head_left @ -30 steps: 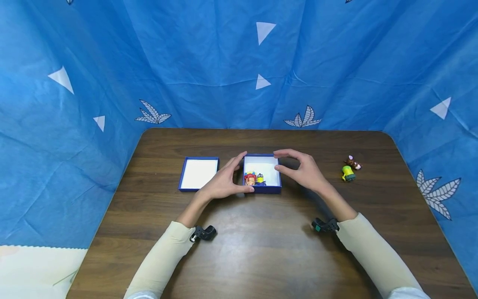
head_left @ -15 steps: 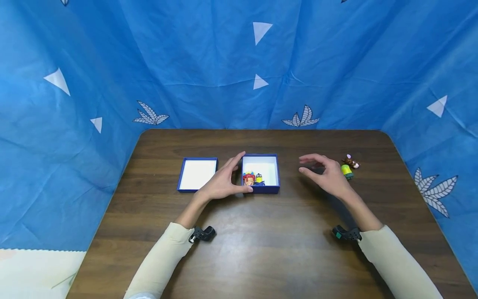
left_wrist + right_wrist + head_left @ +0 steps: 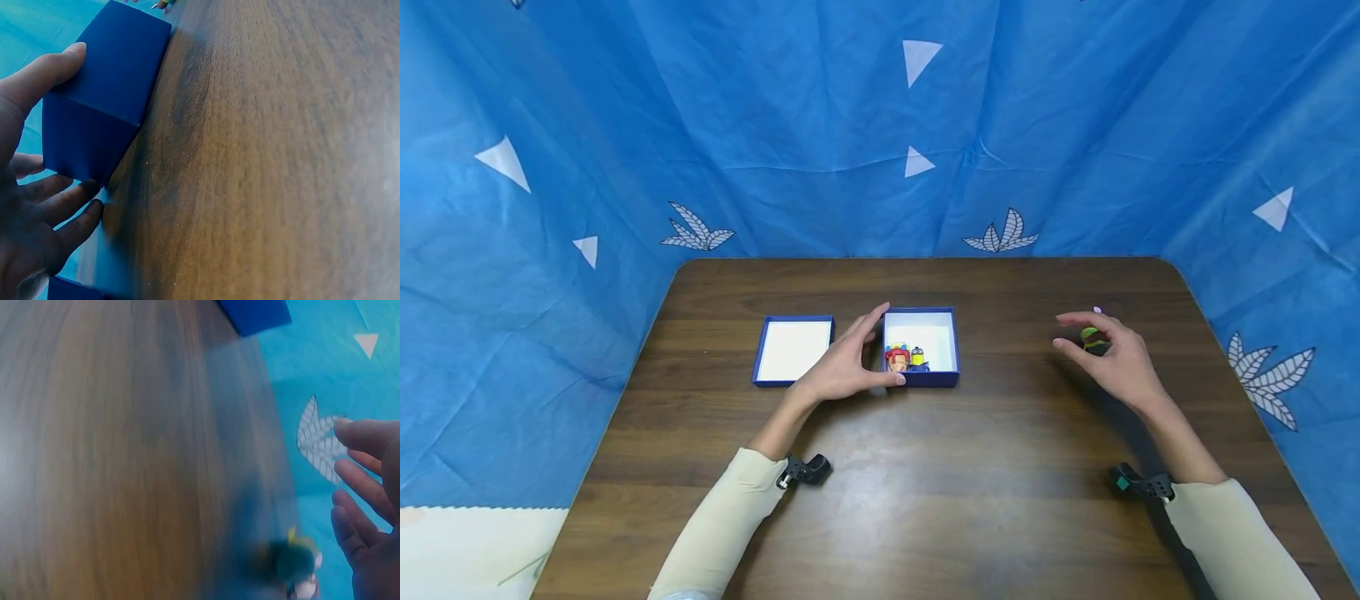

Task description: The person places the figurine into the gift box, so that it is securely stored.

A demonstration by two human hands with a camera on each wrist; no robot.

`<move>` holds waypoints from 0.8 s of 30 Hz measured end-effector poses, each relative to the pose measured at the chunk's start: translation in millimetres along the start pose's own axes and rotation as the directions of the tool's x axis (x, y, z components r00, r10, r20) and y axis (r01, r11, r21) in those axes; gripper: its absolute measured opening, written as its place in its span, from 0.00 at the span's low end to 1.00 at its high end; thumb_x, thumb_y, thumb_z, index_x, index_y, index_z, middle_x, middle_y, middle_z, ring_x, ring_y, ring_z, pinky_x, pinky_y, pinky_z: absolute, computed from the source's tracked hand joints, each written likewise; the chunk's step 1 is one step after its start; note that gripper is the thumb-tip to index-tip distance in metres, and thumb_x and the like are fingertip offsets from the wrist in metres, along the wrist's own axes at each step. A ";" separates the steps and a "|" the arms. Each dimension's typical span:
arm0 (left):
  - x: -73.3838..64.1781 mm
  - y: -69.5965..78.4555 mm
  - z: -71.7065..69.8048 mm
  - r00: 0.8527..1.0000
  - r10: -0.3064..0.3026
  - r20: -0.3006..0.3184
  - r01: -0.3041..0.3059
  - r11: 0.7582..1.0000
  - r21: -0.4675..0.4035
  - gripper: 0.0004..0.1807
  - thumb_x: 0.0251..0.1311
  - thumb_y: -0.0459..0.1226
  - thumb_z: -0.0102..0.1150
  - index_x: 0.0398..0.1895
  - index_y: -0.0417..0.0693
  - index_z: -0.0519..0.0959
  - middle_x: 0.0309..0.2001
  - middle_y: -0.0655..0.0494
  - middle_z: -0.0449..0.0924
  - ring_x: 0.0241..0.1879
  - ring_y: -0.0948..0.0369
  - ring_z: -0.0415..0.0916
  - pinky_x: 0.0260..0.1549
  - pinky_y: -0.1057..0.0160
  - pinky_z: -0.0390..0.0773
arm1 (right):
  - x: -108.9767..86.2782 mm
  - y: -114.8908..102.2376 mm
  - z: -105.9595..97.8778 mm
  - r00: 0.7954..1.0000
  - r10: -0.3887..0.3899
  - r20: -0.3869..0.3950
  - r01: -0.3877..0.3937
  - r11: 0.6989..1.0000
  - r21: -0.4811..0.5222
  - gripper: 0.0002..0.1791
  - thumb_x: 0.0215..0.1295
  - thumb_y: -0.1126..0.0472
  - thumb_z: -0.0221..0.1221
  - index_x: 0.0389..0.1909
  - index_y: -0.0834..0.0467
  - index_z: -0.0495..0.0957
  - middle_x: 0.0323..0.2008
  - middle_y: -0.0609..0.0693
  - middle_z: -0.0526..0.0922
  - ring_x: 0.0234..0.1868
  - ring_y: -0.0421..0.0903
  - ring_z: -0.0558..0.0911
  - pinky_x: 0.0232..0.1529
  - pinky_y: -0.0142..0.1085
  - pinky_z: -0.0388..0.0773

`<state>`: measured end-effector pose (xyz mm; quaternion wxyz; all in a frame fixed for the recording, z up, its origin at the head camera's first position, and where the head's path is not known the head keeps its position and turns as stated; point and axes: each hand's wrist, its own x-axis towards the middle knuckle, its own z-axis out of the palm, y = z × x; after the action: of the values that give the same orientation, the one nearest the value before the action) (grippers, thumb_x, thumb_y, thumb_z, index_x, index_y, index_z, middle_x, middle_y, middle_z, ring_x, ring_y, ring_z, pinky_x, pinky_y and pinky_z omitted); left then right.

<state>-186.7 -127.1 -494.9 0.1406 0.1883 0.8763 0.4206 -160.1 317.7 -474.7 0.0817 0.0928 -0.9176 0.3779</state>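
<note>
My left hand (image 3: 842, 367) grips the open blue box (image 3: 932, 380) by its left side, thumb on the front wall and index finger at the back left corner. In the left wrist view the thumb presses the blue face and the other fingers lie along the side. Inside the box are a small red-haired figure (image 3: 897, 359) and a yellow minion figure (image 3: 917, 358). Over at the right, my right hand (image 3: 1116, 358) is empty with thumb and fingers spread apart. It partly covers a yellow-green toy figure (image 3: 1088, 333) and mostly hides a brown one behind.
To the left of the box lies a shallow blue lid (image 3: 793, 348), white inside up. The wooden table (image 3: 880, 467) has blue cloth (image 3: 820, 125) hanging along its back and sides. Both forearms reach in from the front edge.
My right hand has left the box's right side and moved right, to the two toys on the table. My left hand stays on the box.
</note>
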 end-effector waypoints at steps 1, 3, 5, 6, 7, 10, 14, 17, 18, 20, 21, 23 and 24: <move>-0.1 0.1 -0.2 1.000 0.000 0.000 0.000 1.000 -0.002 0.65 0.54 0.63 0.79 0.86 0.85 0.41 0.88 0.55 0.50 0.81 0.45 0.67 0.76 0.35 0.70 | -1.1 2.7 -2.7 1.000 -0.001 -0.003 0.001 1.000 -0.006 0.23 0.72 0.56 0.71 0.66 0.52 0.83 0.60 0.57 0.87 0.53 0.38 0.79 0.51 0.31 0.76; 0.1 0.1 -0.4 1.000 -0.001 0.000 0.001 1.000 -0.006 0.66 0.54 0.63 0.79 0.88 0.82 0.42 0.88 0.54 0.50 0.81 0.44 0.67 0.76 0.35 0.70 | -2.7 9.0 -7.5 1.000 0.017 -0.006 -0.017 1.000 -0.018 0.23 0.72 0.56 0.71 0.66 0.53 0.83 0.61 0.59 0.85 0.55 0.41 0.77 0.51 0.28 0.74; 0.4 -0.3 -0.4 1.000 0.000 -0.003 0.000 1.000 -0.002 0.66 0.54 0.63 0.79 0.88 0.78 0.43 0.88 0.53 0.50 0.81 0.44 0.67 0.76 0.34 0.70 | -3.5 14.7 -11.7 0.999 0.033 -0.001 -0.033 0.999 -0.037 0.25 0.71 0.56 0.72 0.67 0.54 0.82 0.63 0.61 0.84 0.57 0.48 0.76 0.51 0.28 0.71; 0.4 -0.6 -0.4 1.000 0.001 -0.005 -0.001 1.000 -0.002 0.66 0.54 0.63 0.79 0.89 0.76 0.43 0.88 0.53 0.50 0.81 0.44 0.67 0.76 0.34 0.70 | -3.8 17.0 -13.7 0.999 0.043 0.009 -0.043 0.998 -0.051 0.25 0.71 0.56 0.72 0.67 0.54 0.82 0.63 0.62 0.83 0.58 0.53 0.76 0.51 0.30 0.71; 0.7 -0.8 -0.3 1.000 0.001 -0.006 -0.001 1.000 0.000 0.66 0.54 0.63 0.79 0.89 0.76 0.43 0.88 0.53 0.50 0.81 0.44 0.67 0.76 0.35 0.70 | -3.9 19.4 -15.5 0.998 0.055 0.021 -0.053 0.996 -0.066 0.26 0.71 0.55 0.72 0.68 0.55 0.81 0.64 0.64 0.82 0.59 0.56 0.75 0.50 0.31 0.70; 1.0 -1.5 0.2 1.000 0.003 -0.008 -0.003 1.000 0.002 0.66 0.54 0.63 0.79 0.88 0.80 0.43 0.88 0.54 0.49 0.81 0.44 0.67 0.76 0.36 0.70 | -3.9 24.9 -19.4 0.995 0.075 0.058 -0.069 0.992 -0.101 0.29 0.71 0.53 0.72 0.70 0.55 0.80 0.67 0.67 0.79 0.62 0.64 0.72 0.51 0.39 0.70; 0.9 -1.6 1.1 1.000 0.004 -0.002 -0.004 1.000 0.001 0.65 0.54 0.63 0.79 0.87 0.84 0.41 0.88 0.55 0.49 0.81 0.45 0.67 0.77 0.37 0.70 | -4.3 30.2 -21.5 0.993 0.085 0.079 -0.073 0.988 -0.135 0.31 0.70 0.53 0.73 0.71 0.56 0.78 0.69 0.69 0.77 0.63 0.67 0.69 0.51 0.48 0.70; 0.3 -1.7 1.1 1.000 -0.002 -0.002 0.002 1.000 -0.002 0.65 0.54 0.63 0.79 0.87 0.84 0.42 0.88 0.54 0.49 0.81 0.45 0.67 0.77 0.36 0.70 | -4.6 33.2 -21.8 0.993 0.077 0.088 -0.063 0.987 -0.149 0.32 0.70 0.55 0.73 0.72 0.56 0.77 0.70 0.70 0.76 0.62 0.68 0.69 0.50 0.53 0.69; 0.1 -1.6 1.1 1.000 -0.001 -0.002 0.001 1.000 -0.004 0.65 0.54 0.62 0.79 0.87 0.82 0.42 0.88 0.54 0.49 0.81 0.44 0.67 0.77 0.36 0.70 | -4.6 34.2 -21.9 0.993 0.072 0.095 -0.057 0.987 -0.151 0.32 0.70 0.56 0.73 0.72 0.57 0.77 0.70 0.71 0.76 0.63 0.69 0.69 0.51 0.56 0.70; 0.1 -1.7 0.9 1.000 -0.003 -0.004 0.003 1.000 -0.003 0.65 0.54 0.62 0.79 0.87 0.83 0.42 0.88 0.54 0.49 0.81 0.44 0.67 0.77 0.36 0.70 | -4.4 36.1 -21.6 0.991 0.066 0.113 -0.048 0.987 -0.155 0.32 0.71 0.59 0.72 0.73 0.58 0.75 0.72 0.73 0.74 0.63 0.71 0.69 0.52 0.62 0.69; 0.1 -1.8 0.8 1.000 -0.002 -0.005 0.002 1.000 -0.002 0.65 0.54 0.62 0.79 0.87 0.83 0.42 0.88 0.54 0.49 0.81 0.44 0.67 0.77 0.36 0.70 | -4.3 36.9 -21.3 0.990 0.062 0.124 -0.042 0.987 -0.157 0.32 0.71 0.61 0.71 0.74 0.59 0.74 0.72 0.73 0.73 0.64 0.72 0.69 0.53 0.65 0.69; 0.5 -1.7 1.0 1.000 0.001 -0.006 -0.001 1.000 0.003 0.65 0.54 0.62 0.79 0.87 0.84 0.42 0.88 0.54 0.50 0.81 0.44 0.67 0.76 0.35 0.70 | -3.6 38.3 -20.7 0.989 0.052 0.141 -0.029 0.987 -0.157 0.32 0.71 0.64 0.70 0.74 0.61 0.74 0.73 0.74 0.72 0.67 0.76 0.68 0.55 0.70 0.68; 0.7 -1.8 1.0 1.000 0.002 -0.006 -0.002 1.000 0.005 0.65 0.54 0.62 0.79 0.87 0.84 0.42 0.88 0.54 0.50 0.81 0.45 0.67 0.76 0.36 0.70 | -3.2 39.1 -20.3 0.988 0.044 0.147 -0.020 0.987 -0.158 0.32 0.70 0.65 0.70 0.73 0.61 0.74 0.73 0.75 0.71 0.68 0.77 0.68 0.57 0.72 0.67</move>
<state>-187.2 -127.1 -497.0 0.1372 0.1883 0.8776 0.4191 -164.4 359.6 -487.6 0.0134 0.0995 -0.9493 0.2980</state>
